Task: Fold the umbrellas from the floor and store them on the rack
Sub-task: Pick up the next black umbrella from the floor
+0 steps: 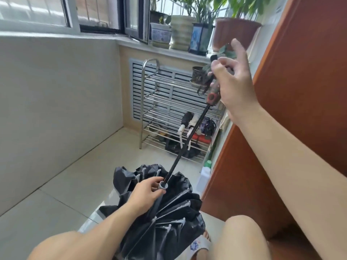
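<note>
One black umbrella (161, 212) in hand, one folded umbrella (185, 120) on one metal rack (169, 102), five plant pots (181, 30) on the sill.

Left hand (148, 190) gripping black umbrella (169, 218) runner, right hand (232, 83) holding handle

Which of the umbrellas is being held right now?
The black umbrella in front, its shaft extended: left hand at the runner, right hand on the handle. The other umbrellas lie folded on the rack.

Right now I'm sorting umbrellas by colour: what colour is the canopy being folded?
Black canopy, with pale ribs; seen in the head view.
</note>
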